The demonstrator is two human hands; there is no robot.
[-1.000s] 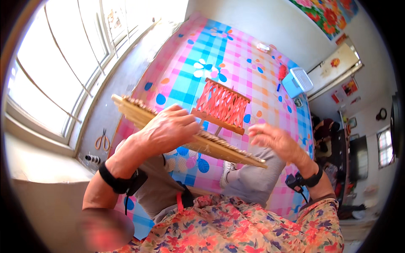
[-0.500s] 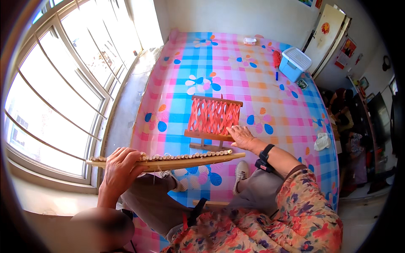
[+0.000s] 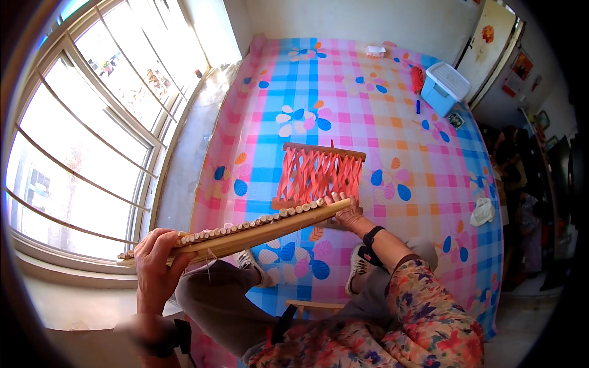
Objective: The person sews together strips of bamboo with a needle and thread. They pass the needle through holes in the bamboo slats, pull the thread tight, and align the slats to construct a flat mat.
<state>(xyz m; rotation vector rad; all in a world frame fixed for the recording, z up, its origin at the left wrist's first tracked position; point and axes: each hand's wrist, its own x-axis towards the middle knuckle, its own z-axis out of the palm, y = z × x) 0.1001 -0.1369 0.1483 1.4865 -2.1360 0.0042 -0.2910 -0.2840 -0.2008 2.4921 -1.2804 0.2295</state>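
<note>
My left hand [image 3: 158,257] is closed around the left part of a long pale wooden bar [image 3: 245,238], whose upper edge carries a row of short round stick ends [image 3: 267,218]. Loose threads hang below it. The bar slants up to the right, and its far end crosses in front of my right hand [image 3: 348,214]. Some fingertips of that hand show above the bar, against a wooden frame [image 3: 324,149] laced with red ribbon [image 3: 322,175]. Whether they grip the frame or the bar is hidden. The bar covers the frame's lower rail in part.
A checked, flowered sheet [image 3: 245,141] covers the floor. Beyond the frame stand a blue box with a white lid [image 3: 445,89], a red bundle [image 3: 418,80] and a small white pack [image 3: 375,51]. A white cloth [image 3: 482,211] lies at right. A barred window [image 3: 92,141] is at left.
The bar's right end has swung up and away from me, now overlapping my right hand and the frame's lower rail. My left hand has shifted slightly left and down, still holding the bar.
</note>
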